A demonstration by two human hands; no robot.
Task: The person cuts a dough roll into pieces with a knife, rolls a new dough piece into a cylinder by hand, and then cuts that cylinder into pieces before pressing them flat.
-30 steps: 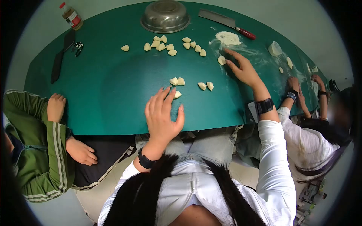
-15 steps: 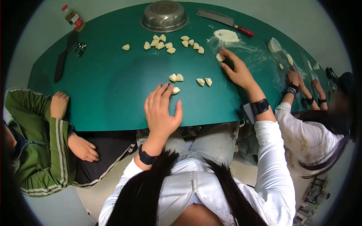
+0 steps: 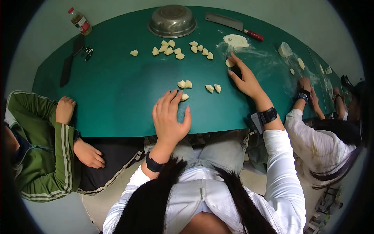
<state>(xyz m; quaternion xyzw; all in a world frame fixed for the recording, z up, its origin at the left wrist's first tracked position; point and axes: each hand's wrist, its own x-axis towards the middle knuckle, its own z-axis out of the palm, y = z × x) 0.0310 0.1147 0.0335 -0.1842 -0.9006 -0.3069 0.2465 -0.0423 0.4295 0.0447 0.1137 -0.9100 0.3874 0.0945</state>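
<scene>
On the green table [image 3: 128, 113], my left hand [image 3: 170, 117] rests with its fingers spread, the fingertips beside a dough piece [image 3: 184, 97] and with nothing in its grasp. Two more dough pieces [image 3: 185, 84] touch each other just beyond it. My right hand [image 3: 246, 80] has thumb and forefinger around a pale dough piece [image 3: 229, 63] on the table, below the flour pile [image 3: 236, 40]. Between my hands lies a pair of dough pieces [image 3: 213, 88]. Several others form a loose group [image 3: 168, 50] farther back.
An upturned metal bowl [image 3: 172, 21], a cleaver [image 3: 233, 24] and a bottle [image 3: 80, 21] stand or lie along the far edge. A dark phone-like object [image 3: 66, 71] is at left. A person in green [image 3: 43, 156] sits left; people work at right near a clear cup [image 3: 284, 49].
The whole view has shifted slightly, so table items appear a little lower and to the right. My hands keep nearly the same places beside the dough.
</scene>
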